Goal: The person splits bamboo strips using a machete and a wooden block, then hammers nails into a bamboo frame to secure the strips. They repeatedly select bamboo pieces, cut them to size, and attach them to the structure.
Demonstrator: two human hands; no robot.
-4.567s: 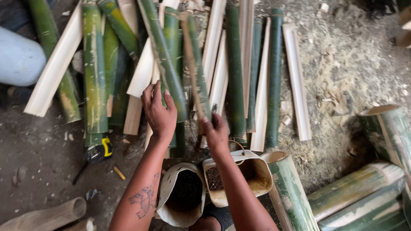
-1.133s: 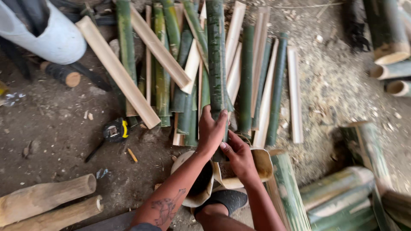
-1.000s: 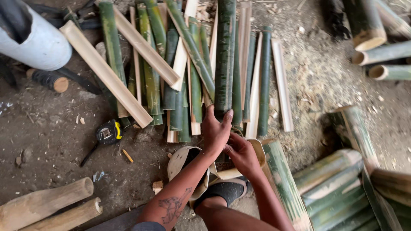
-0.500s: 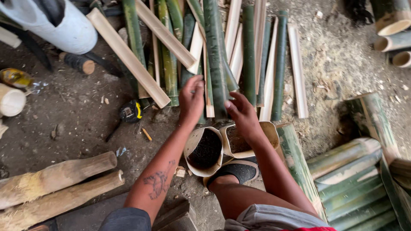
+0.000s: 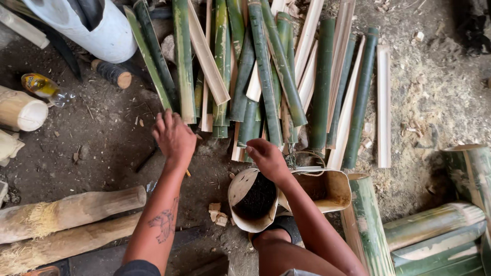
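My left hand [image 5: 174, 137] hovers with fingers spread over the dark ground, just below the near ends of the split green bamboo strips [image 5: 181, 61]. It holds nothing that I can see. My right hand [image 5: 267, 157] is curled at the near end of a long green bamboo strip [image 5: 266, 76] that lies on top of the pile. Just under my right wrist stand two short hollow bamboo sections [image 5: 253, 202], one dark inside, the other pale [image 5: 327, 190].
A white plastic container [image 5: 102, 30] sits at the top left, with a small bottle [image 5: 43, 87] and a short log [image 5: 115, 74] near it. Two rough logs [image 5: 71, 209] lie at the lower left. Large green bamboo halves [image 5: 434, 230] are stacked at the right. My sandalled foot [image 5: 281, 230] rests below.
My left hand has let go of the long green strip and moved left and down over the ground. My right hand stays at the strip's near end. The view has shifted.
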